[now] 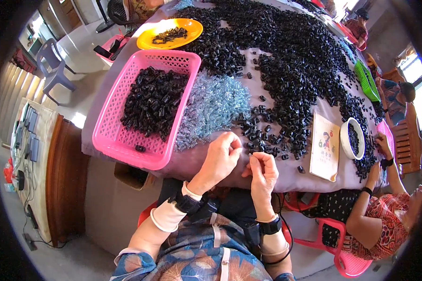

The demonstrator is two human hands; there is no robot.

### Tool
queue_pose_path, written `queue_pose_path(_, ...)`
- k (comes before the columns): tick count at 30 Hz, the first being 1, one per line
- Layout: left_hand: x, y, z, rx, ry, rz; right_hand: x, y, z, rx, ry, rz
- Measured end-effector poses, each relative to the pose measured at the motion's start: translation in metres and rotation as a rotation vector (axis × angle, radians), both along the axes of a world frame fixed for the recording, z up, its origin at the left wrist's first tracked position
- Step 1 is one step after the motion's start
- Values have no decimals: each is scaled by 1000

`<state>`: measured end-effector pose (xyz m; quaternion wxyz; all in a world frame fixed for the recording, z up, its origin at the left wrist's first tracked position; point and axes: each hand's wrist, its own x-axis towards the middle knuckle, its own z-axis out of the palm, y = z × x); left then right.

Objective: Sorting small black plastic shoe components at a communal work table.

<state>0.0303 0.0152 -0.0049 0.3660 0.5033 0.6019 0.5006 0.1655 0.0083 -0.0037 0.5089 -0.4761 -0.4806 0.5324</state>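
My left hand is closed in a pinch at the table's near edge, beside a heap of small, pale blue-silver coils that look like springs. Whatever lies between its fingers is hidden. Just right of it, my right hand also pinches, thumb against forefinger. A tiny light speck shows at those fingertips, too small to name. Beyond both hands lie loose small black plastic pieces. To the left, a pink basket with latticed walls holds more black pieces.
A yellow plate with black bits sits far left. At right lie a booklet and a white bowl of black pieces. A green basket stands farther off. Another person works at the right; others sit around the table.
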Motion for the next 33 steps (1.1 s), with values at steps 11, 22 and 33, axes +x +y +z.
queue_pose_path(11,13,49,12,30,624,-100,-1,0,-2,46,-38,69)
queue_pose_path(22,2,36,-1,318,265,-9,-1,0,1,33,29,41)
queue_pose_path(33,-1,-1,-6,-169,-745,-154,-6,-1,-1,55,16,-19)
